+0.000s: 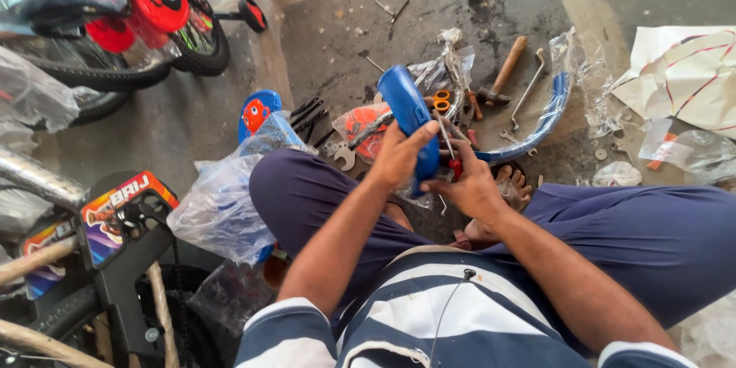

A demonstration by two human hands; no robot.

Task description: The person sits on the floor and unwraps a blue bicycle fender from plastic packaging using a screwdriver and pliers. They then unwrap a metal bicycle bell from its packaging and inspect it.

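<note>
My left hand (400, 157) grips a curved blue plastic bicycle mudguard (406, 111) and holds it upright in front of me, above my lap. Just to its right, my right hand (469, 184) holds a red-handled screwdriver (451, 152) with its shaft angled up towards the blue piece. I sit cross-legged on a concrete floor in dark blue trousers and a striped shirt. Whether the screwdriver's tip touches the blue piece cannot be told.
Tools lie on the floor ahead: a wooden-handled hammer (502, 75), orange-handled scissors (439, 100), spanners (346, 155) and a bent wrench (529, 88). A blue mudguard in plastic wrap (548, 111) curves at the right. A wrapped red child's bicycle (153, 8) and a black frame (123, 261) stand at the left.
</note>
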